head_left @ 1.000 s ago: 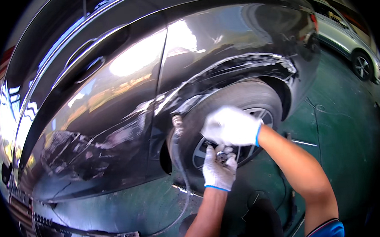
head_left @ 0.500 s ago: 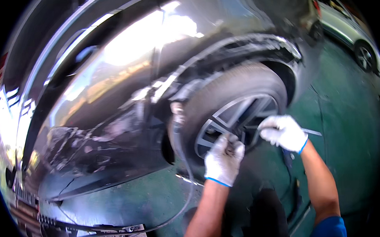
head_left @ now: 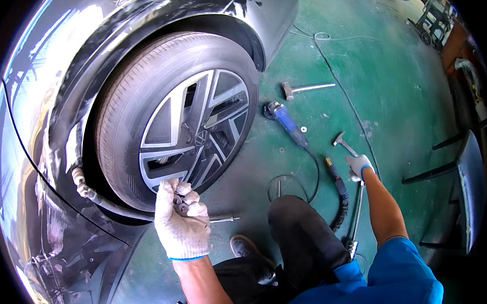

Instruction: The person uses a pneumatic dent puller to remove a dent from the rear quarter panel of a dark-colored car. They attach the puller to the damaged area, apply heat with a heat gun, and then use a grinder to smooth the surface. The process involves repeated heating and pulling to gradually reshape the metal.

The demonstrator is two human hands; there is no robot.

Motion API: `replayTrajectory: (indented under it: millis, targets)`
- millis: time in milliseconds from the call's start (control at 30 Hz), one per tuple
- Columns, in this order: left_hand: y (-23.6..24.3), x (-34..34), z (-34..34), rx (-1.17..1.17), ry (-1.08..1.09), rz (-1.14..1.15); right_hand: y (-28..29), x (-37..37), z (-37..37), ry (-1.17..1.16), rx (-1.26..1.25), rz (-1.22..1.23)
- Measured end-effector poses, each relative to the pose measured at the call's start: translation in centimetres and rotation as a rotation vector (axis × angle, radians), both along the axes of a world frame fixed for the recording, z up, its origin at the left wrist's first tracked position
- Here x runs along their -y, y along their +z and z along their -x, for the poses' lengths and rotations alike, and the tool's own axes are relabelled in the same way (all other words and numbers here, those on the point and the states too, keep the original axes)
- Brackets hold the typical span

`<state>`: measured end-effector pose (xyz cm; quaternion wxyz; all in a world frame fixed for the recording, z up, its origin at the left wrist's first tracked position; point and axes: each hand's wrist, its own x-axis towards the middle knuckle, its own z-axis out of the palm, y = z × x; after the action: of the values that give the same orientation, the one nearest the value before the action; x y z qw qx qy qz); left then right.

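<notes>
My left hand [head_left: 182, 224], in a white knit glove with a blue cuff, is raised in front of the car wheel [head_left: 198, 127]. Its fingers curl around small grey ring-like pieces [head_left: 181, 205], partly hidden by the glove. Lower right, my right hand [head_left: 359, 167], gloved alike, reaches down to the floor and closes on the handle of a small hammer [head_left: 342, 140]. The hammer's head points away from me. Beneath that hand runs a long metal rod [head_left: 359, 212] with a block at its near end.
A blue angle grinder [head_left: 289, 125], a mallet [head_left: 306, 88] and a black hose with brass end [head_left: 338, 185] lie on the green floor. A thick cable [head_left: 117, 207] hangs at the scraped dark car body [head_left: 43, 217]. A dark chair [head_left: 466, 190] stands at right.
My view has turned right and down toward the floor. My right hand has left the wheel's side and gone down onto the hammer. My left hand stays curled on the grey pieces.
</notes>
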<state>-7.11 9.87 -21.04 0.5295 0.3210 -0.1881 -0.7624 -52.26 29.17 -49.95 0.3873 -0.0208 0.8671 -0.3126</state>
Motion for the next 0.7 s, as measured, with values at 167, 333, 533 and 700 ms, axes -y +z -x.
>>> replayTrajectory:
  millis: [167,333,533,700]
  targets:
    - [-0.3,-0.9,0.7,0.048,-0.098,-0.016,-9.2,-7.8,-1.1,-0.319,0.575,0.473]
    - [-1.4,-1.8,-0.3,0.014,-0.189,-0.016,-8.8,-4.0,-9.0,-0.790,0.779,0.443]
    - [1.1,-5.8,-1.4,0.166,-0.278,0.038,-16.2,-4.0,-8.3,-0.875,0.718,0.819]
    - [-2.9,-7.1,-1.6,0.185,-0.408,-0.137,-16.9,-2.9,-9.0,-0.984,0.611,0.847]
